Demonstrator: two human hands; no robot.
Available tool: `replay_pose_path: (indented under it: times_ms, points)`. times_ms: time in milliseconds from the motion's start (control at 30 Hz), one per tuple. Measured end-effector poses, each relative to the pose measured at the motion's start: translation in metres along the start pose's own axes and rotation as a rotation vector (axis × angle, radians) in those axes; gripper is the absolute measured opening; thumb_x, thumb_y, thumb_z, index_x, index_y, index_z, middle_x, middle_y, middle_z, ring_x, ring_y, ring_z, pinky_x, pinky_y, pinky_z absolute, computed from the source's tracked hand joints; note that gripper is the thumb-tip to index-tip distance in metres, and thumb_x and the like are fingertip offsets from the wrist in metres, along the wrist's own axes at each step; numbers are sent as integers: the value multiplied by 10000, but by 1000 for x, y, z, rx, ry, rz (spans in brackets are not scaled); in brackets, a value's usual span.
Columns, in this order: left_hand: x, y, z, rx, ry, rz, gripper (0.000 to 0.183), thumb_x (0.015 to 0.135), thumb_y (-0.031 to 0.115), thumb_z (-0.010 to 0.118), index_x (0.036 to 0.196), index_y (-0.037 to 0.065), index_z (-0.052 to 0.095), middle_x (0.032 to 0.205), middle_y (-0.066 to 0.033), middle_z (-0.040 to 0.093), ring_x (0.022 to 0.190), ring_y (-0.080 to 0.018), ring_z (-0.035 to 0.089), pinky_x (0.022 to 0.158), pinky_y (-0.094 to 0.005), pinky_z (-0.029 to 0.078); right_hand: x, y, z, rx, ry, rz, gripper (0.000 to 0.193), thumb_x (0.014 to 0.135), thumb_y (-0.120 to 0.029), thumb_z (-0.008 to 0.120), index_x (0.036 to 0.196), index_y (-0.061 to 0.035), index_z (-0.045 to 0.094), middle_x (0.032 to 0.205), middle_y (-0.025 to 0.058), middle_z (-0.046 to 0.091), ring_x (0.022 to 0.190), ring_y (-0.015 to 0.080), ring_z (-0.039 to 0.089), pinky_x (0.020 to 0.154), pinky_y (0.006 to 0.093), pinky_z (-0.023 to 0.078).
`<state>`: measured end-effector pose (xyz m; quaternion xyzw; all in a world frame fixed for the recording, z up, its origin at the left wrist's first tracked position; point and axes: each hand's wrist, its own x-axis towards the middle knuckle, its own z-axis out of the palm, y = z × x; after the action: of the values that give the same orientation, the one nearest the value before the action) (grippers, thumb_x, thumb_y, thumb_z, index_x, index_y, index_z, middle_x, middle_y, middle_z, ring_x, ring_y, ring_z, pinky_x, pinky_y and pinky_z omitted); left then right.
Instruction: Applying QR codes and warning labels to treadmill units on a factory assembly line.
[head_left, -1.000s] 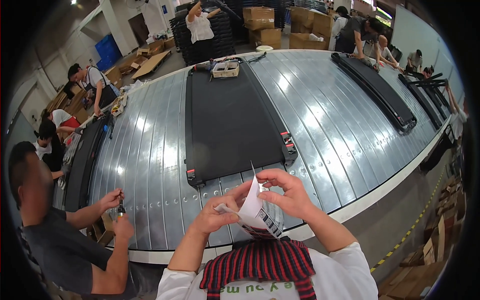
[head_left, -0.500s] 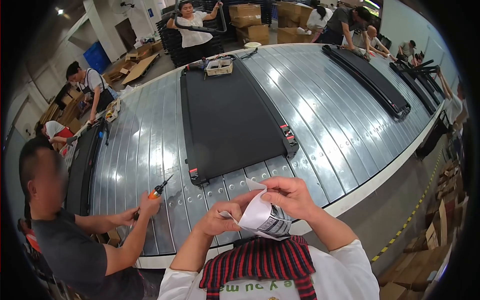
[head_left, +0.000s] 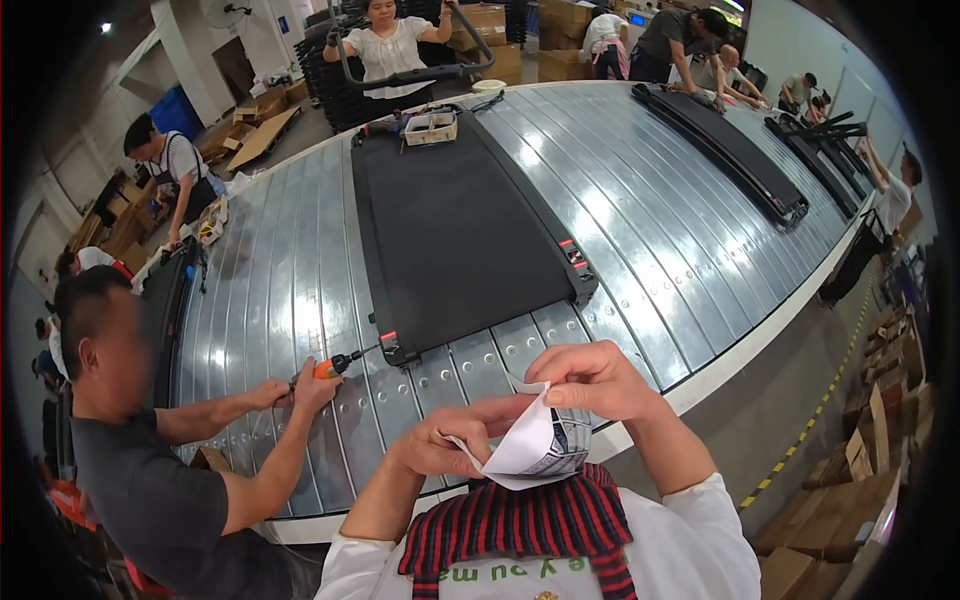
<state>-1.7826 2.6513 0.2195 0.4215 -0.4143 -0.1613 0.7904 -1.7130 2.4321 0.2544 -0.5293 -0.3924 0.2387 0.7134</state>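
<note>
Close to my chest I hold a white paper sheet [head_left: 520,444], folded over, with dark printing on its outer face. My right hand [head_left: 596,382] pinches the sheet's upper corner between thumb and fingers. The left edge is gripped by my left hand [head_left: 447,440], its fingers curled partly behind the paper. Beyond my hands a black treadmill deck [head_left: 460,230] lies flat on the metal-slat conveyor [head_left: 650,290], red marks at its near corners. Neither hand touches the deck. The fold hides the inside of the sheet and some fingertips.
At my left a co-worker holds an orange power screwdriver [head_left: 328,368] near the deck's corner. A parts tray [head_left: 431,128] sits on the deck's far end. Across the conveyor someone lifts a dark handle frame [head_left: 420,75]. Cardboard [head_left: 835,510] is piled at right.
The co-worker's power screwdriver has moved right and up to the deck's near-left corner. My right hand has risen slightly with the sheet's corner. The handle frame across the conveyor has come nearer.
</note>
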Motion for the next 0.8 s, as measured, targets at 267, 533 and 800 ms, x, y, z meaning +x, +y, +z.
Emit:
replay_pose_path:
  times_ms: [267,533,800]
  points:
    - [-22,5,-12,-114,-111,-38,129,800,153,665,734,52,617,1359,-318,334,1268,-415,359,1042,-493,226,8,23,17,261,11,81,131,762,-83,715,833,18,671,874,140,615,796,175,567,684,277,439]
    - [-47,5,-27,-125,258,-75,81,800,98,654,823,39,604,1226,-228,512,1120,-303,512,947,-408,372,8,38,40,254,431,133,104,857,-104,607,878,-4,584,838,68,618,747,136,593,657,254,478]
    - [-47,12,-41,231,1131,-149,290,811,133,666,1037,-25,574,931,-64,634,833,-124,594,765,-260,473,10,8,51,-745,817,-397,34,834,-18,564,816,7,576,727,58,609,607,142,573,562,274,459]
